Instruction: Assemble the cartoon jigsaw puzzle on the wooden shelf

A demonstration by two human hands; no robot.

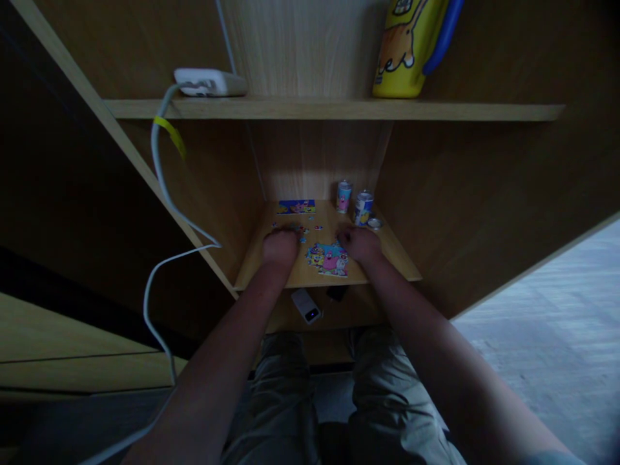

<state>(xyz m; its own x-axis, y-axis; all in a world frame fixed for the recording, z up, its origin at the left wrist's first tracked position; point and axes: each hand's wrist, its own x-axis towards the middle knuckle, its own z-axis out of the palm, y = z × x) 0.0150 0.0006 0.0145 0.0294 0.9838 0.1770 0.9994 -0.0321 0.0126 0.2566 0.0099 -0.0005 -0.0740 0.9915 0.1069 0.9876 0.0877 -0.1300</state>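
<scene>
Okay, loose pieces [318, 227]: seemed light, stiff; edge-pinch suited
Joined puzzle [331, 259]: looked splittable
Left hand [281, 245]: curled, couldn't tell hold
Right hand [360, 242]: curled, hold unclear

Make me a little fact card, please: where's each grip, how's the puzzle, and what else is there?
Puzzle: partly joined, pink character showing
Loose pieces: scattered beyond the puzzle
Left grip: by loose pieces; anything held is hidden
Right grip: beside the puzzle's upper right; fingertips too dark to read
Back left: picture card
Back right: two printed cans, round lid beside the nearer
Upper shelf: white box with cable, yellow container
Below: white device
</scene>
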